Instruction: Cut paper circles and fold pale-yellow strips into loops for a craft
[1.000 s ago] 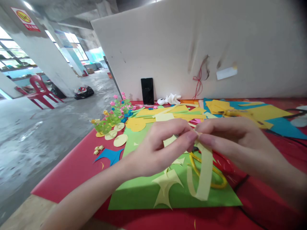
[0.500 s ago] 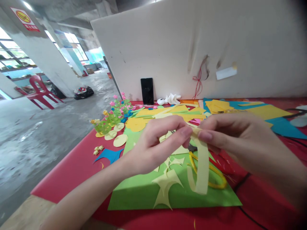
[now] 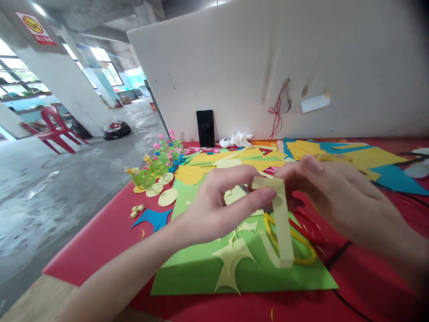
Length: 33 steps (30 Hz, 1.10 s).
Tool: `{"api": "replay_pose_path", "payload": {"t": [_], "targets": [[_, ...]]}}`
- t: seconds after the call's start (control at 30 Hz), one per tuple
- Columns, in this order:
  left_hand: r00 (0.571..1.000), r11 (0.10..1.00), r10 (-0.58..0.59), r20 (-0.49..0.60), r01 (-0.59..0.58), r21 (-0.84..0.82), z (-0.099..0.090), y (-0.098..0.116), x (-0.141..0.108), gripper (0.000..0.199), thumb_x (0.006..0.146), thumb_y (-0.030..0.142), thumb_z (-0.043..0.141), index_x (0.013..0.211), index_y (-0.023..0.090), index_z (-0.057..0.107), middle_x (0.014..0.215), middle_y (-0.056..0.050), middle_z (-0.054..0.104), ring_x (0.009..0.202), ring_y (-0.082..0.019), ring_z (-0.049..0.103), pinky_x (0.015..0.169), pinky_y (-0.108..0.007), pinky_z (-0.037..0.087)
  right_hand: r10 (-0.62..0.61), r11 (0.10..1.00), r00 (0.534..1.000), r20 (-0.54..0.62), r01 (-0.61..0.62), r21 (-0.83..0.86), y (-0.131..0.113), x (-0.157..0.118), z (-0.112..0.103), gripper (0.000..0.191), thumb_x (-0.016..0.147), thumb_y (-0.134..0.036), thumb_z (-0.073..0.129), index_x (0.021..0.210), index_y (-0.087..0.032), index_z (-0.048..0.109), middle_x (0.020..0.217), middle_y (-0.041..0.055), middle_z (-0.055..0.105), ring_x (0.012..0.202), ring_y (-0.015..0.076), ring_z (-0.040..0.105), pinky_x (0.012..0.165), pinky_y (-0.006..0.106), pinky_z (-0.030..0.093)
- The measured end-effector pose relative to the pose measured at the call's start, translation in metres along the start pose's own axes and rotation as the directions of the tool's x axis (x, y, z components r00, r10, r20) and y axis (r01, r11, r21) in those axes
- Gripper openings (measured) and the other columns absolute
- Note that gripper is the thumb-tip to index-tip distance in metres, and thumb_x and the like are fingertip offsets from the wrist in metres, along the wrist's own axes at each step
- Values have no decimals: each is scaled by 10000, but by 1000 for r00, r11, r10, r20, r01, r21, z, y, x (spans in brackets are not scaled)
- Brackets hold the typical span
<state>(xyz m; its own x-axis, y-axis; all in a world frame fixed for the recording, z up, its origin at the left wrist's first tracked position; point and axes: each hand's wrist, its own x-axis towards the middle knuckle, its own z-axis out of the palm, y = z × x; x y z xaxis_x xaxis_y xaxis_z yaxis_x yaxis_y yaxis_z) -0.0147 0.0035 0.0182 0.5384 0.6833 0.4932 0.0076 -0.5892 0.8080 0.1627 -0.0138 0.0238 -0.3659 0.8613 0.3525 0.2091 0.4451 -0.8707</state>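
A pale yellow paper strip (image 3: 283,228) is folded over at its top, and its long tail hangs down and curls up at the bottom. My left hand (image 3: 221,203) pinches the folded top between thumb and index finger. Just right of the strip is my right hand (image 3: 331,197), its thumb lifted away from the bent fingers; whether a fingertip touches the paper is hidden. Behind the strip lie scissors with yellow-and-red handles (image 3: 306,250), partly covered. Below is a green paper sheet (image 3: 187,273) bearing a pale yellow paper offcut (image 3: 231,261) with curved cut edges.
On the red tabletop (image 3: 97,243), pale paper discs (image 3: 168,197), small folded stars (image 3: 136,209) and a blue offcut (image 3: 154,218) lie left. Green, pink and blue decorations (image 3: 164,154) stand behind them. A black phone (image 3: 205,128) leans on the white panel (image 3: 234,67). Yellow sheets (image 3: 372,160) lie right.
My right thumb has come off the strip and lifted, and that hand has opened. The folded top of the strip has turned to face me, still in my left hand's pinch.
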Motion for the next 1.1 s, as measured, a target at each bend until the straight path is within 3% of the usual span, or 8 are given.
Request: {"api": "replay_pose_path", "payload": {"t": [0.17,0.27,0.37,0.5,0.83,0.97,1.1], "targets": [[996,996,-12,-85,5,-85,0,-1,-1,220,844,237,550,645,161,606,619,1,564,611,-107,527,585,-235,426,-50,979,997,52,59,-193,-6,-2,-2,177,833,-318,548,685,-230,590,607,-34,555,547,124,500,486,239,388],[998,994,-37,-54,32,-105,1,-1,0,295,892,292,465,677,157,615,671,-13,588,653,-113,541,629,-245,434,-32,978,998,47,41,-203,-9,-2,-4,218,835,-265,509,624,-219,535,556,-44,476,515,109,449,455,230,351],[996,996,-63,-58,59,-68,2,0,1,179,849,294,541,746,167,613,709,0,587,663,-102,525,609,-216,432,17,976,995,103,6,-216,-12,-3,-6,231,815,-223,483,585,-211,487,534,-44,414,498,106,406,439,231,320],[996,994,-62,-61,56,-97,4,1,1,81,747,199,668,734,161,597,714,4,590,656,-98,525,594,-204,436,45,974,986,162,-7,-225,-13,-3,-6,238,816,-242,478,580,-211,473,521,-46,401,486,106,402,429,238,302],[998,999,-33,-56,31,-34,3,2,1,99,826,160,573,728,148,585,721,16,579,692,-67,527,652,-164,427,38,975,983,182,3,-222,-9,-1,-7,283,826,-271,468,554,-211,423,544,-38,410,527,121,429,472,235,350],[997,998,-59,-48,58,-13,4,3,2,128,839,207,565,730,140,578,708,23,571,685,-52,526,670,-146,428,33,970,981,193,15,-244,-10,-1,-8,251,832,-254,440,586,-206,462,544,-53,398,506,98,399,448,219,313],[996,995,-85,-25,84,-55,4,3,2,101,794,208,624,757,128,574,722,20,576,683,-52,530,640,-142,432,20,968,981,191,29,-249,-10,-1,-9,253,805,-210,431,554,-197,400,520,-68,332,482,73,350,416,204,255]]}}
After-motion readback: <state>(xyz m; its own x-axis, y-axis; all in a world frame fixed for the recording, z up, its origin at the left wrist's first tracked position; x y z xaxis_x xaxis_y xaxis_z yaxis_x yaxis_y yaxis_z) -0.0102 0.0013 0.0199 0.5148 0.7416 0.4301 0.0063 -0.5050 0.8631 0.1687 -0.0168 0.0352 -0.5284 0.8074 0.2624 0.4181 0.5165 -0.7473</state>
